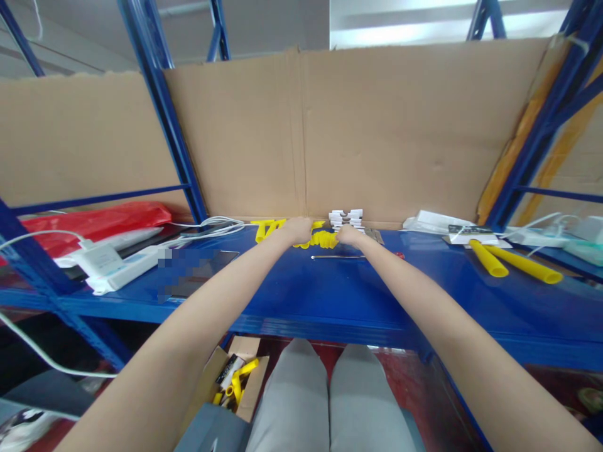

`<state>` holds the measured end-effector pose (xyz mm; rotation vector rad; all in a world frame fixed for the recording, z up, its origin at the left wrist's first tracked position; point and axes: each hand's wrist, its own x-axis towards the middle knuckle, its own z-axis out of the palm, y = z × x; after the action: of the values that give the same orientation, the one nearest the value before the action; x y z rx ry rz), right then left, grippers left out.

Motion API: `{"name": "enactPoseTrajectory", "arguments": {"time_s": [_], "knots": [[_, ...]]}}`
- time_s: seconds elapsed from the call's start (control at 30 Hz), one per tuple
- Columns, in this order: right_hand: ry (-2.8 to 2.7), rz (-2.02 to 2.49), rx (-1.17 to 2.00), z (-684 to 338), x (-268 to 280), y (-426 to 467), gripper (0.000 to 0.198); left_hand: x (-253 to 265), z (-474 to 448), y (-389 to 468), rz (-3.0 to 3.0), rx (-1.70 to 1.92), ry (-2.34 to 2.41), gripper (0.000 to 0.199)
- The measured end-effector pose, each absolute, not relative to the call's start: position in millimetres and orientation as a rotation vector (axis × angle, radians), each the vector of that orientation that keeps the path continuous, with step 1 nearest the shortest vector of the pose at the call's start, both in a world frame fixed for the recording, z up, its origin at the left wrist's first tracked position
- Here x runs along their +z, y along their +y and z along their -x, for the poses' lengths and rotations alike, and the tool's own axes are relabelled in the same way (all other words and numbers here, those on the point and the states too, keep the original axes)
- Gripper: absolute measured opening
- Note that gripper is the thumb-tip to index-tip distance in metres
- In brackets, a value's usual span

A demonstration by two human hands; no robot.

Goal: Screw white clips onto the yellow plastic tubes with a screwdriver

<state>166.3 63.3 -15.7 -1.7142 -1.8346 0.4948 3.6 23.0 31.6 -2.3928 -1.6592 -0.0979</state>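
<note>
My left hand (pixel 300 231) reaches to the back of the blue shelf, its fingers curled down among yellow plastic pieces. Beside it on the right lies a row of small yellow pieces (pixel 323 239), closely set side by side. At the right end of that row is my right hand (pixel 349 235), fingers bent in; what either hand grips is hidden. More yellow pieces (pixel 266 230) lie left of my left hand. Just behind my right hand stand stacked white notched pieces (pixel 346 218). A thin screwdriver (pixel 336 257) lies in front, its red end partly behind my right forearm.
The blue shelf (pixel 306 295) has a cardboard wall (pixel 377 132) behind. Left are a white power strip (pixel 129 270), cables and a dark flat panel (pixel 202 273). Yellow tool handles (pixel 522 263) lie right. Below, an open cardboard box (pixel 252 389) holds yellow parts.
</note>
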Motion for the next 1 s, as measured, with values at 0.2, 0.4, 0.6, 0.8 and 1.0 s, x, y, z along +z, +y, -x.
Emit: {"name": "enactPoseTrajectory", "arguments": {"time_s": [0.2, 0.4, 0.6, 0.8, 1.0], "knots": [[-1.623, 1.440, 0.924, -175, 1, 37, 0.033, 22, -19, 13, 2.384, -0.151, -1.464, 0.041], [-1.496, 1.165, 1.160, -164, 9, 21, 0.015, 25, -40, 3, 2.366, -0.220, -1.434, 0.045], [-1.258, 1.168, 1.034, -182, 14, 28, 0.018, 29, -27, 7, 2.392, -0.251, -1.481, 0.050], [-1.037, 1.157, 1.033, -203, 10, 34, 0.019, 35, 12, 19, 2.602, -0.280, -1.409, 0.043], [-1.080, 1.129, 1.062, -198, 8, 32, 0.012, 41, 37, 30, 2.291, -0.520, -1.748, 0.047]]}}
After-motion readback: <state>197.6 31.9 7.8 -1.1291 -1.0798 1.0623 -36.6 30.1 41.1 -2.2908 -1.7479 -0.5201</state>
